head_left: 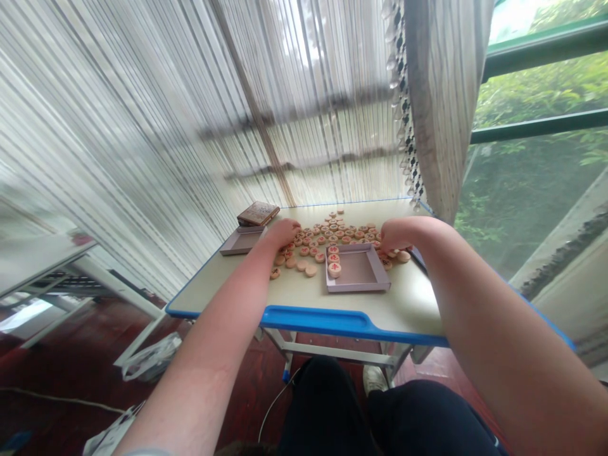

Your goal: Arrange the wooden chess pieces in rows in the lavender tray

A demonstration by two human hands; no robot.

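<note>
The discs look light, hard; pinch their rims. Left hand, right hand: I cannot tell either grip's closure.

Striped string curtain hung across far side, dark window bars blurred behind it; gathered grey drape with beaded trim stood at right, beside green-framed window; leafy greenery showed outside, daylight came through glass and curtain; cream-topped desk had blue edging and pale metal legs; white-framed table stood at left; dark red floor carried plastic bag and pale cable
</note>
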